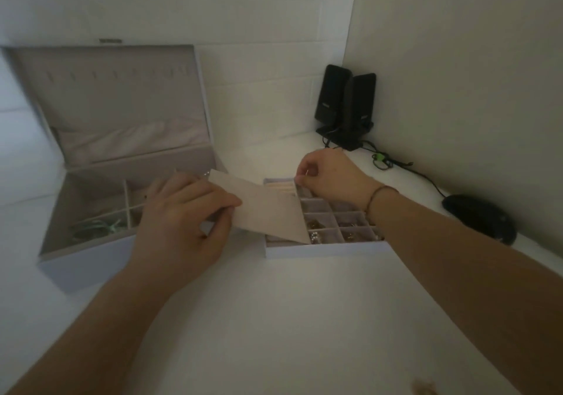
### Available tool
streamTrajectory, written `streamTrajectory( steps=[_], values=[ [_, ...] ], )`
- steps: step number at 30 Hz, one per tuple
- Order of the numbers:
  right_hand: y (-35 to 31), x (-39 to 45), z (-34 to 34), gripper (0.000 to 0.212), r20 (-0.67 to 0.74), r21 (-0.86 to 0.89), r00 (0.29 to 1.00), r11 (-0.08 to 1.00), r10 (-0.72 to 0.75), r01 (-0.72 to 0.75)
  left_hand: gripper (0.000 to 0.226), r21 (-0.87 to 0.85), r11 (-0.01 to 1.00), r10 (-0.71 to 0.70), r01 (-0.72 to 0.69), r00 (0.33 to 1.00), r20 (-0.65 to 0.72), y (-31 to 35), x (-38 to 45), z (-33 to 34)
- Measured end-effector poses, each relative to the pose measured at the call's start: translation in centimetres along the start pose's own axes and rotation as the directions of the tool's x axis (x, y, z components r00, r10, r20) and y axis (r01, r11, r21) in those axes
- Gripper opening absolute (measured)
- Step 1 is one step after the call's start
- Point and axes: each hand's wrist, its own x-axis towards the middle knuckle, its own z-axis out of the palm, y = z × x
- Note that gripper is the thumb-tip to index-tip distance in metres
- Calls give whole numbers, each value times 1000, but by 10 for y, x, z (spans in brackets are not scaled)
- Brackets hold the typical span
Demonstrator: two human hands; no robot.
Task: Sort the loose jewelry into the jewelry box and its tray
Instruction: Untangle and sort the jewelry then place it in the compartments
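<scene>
Tray (323, 249) sits on the white worktop (274, 318), just right of the open jewelry box (91, 236). Left hand (182, 221) grips a beige card (265, 211) over the tray's left part; right hand (329, 175) pinches a small, thin piece above the tray's far compartments.

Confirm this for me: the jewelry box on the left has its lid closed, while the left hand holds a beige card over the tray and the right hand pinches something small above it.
Not quite. The head view shows the jewelry box with its lid standing open. The rest holds: the left hand holds the beige card over the tray, and the right hand pinches something small above it.
</scene>
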Motion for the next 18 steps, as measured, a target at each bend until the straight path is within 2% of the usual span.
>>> streamTrajectory(
  steps=[4,7,12,16,18],
  values=[
    [7,4,10,24,29,-127,999,992,18,-14,11,0,1000,-14,14,1000,-8,1,0,1],
    [9,0,8,34,62,-97,998,995,29,-23,10,-3,1000,-15,15,1000,-8,1,0,1],
    [17,-31,-34,23,-109,-22,994,999,21,-23,11,-1,1000,-24,24,1000,2,1,-2,1],
    [50,-95,-81,8,-225,13,972,998,70,-69,10,-25,999,-27,27,1000,7,1,-1,3],
    [69,-135,-94,17,-213,77,965,987,152,-139,10,-26,999,-28,28,1000,-3,3,-1,4]
  ],
)
